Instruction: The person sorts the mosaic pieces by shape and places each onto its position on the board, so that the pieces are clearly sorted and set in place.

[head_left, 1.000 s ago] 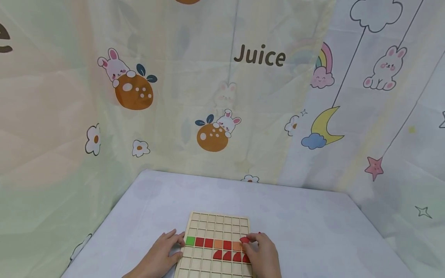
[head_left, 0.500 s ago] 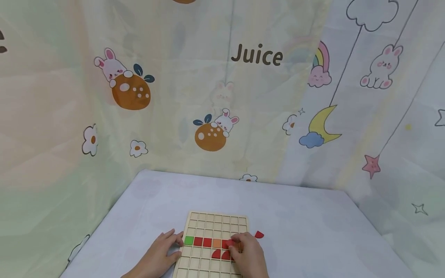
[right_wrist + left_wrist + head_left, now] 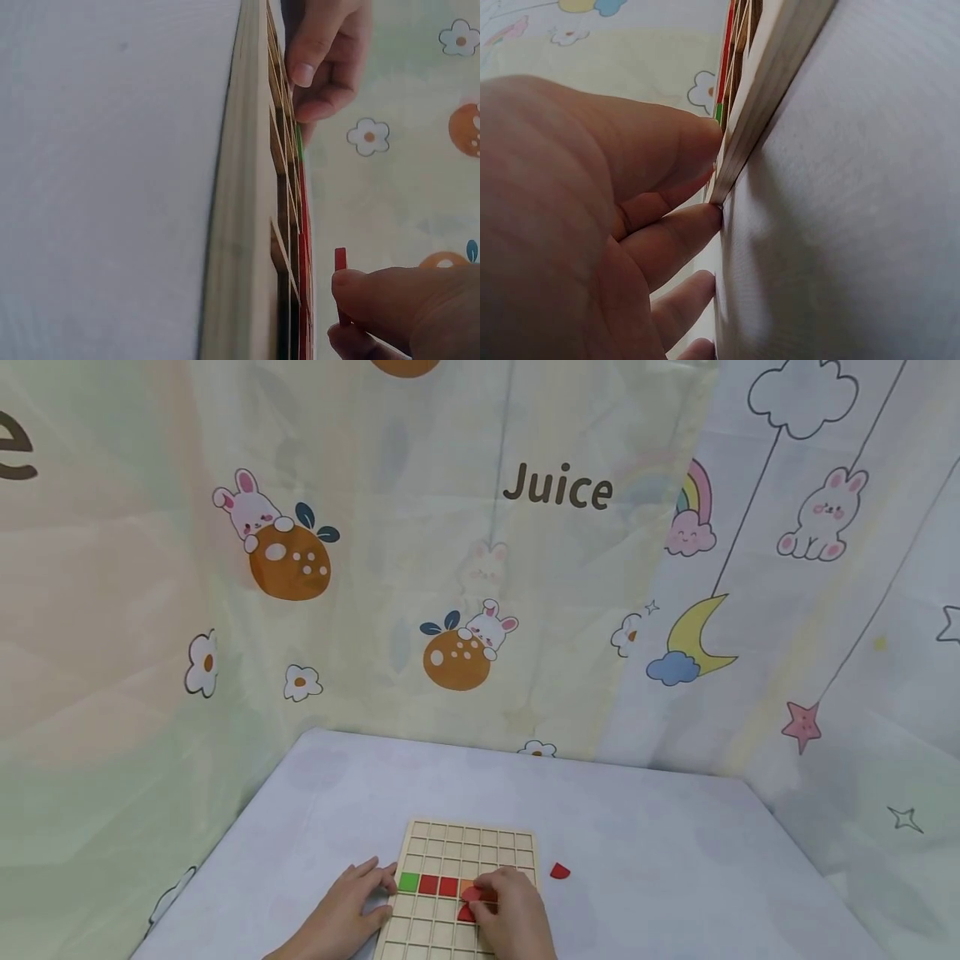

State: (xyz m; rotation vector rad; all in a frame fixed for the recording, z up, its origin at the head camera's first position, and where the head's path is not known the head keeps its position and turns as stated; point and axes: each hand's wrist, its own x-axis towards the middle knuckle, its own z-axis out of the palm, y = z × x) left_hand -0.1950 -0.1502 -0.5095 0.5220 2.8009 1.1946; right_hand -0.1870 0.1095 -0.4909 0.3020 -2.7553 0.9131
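Note:
My right hand [image 3: 513, 910] pinches a red quarter-circle tile [image 3: 471, 894] between thumb and fingers over the wooden grid board [image 3: 472, 832]. In the right wrist view that red tile [image 3: 340, 259] stands clear of the board's face, on edge to the camera. At the board's left edge is my left hand [image 3: 347, 902], thumb and fingers spread and their tips touching the rim. A green square [image 3: 408, 882], two red squares [image 3: 429, 885] and an orange square [image 3: 467, 883] sit in one row. Below, a red quarter piece [image 3: 465, 913] shows partly; my right hand hides others.
One loose red quarter piece [image 3: 560, 871] lies on the white table [image 3: 660, 860], right of the board. Printed fabric [image 3: 360, 568] hangs behind and at both sides of the table.
My right hand has moved left across the board with the red tile, from its right edge toward the orange square, uncovering the loose red piece. My left hand has stayed at the rim.

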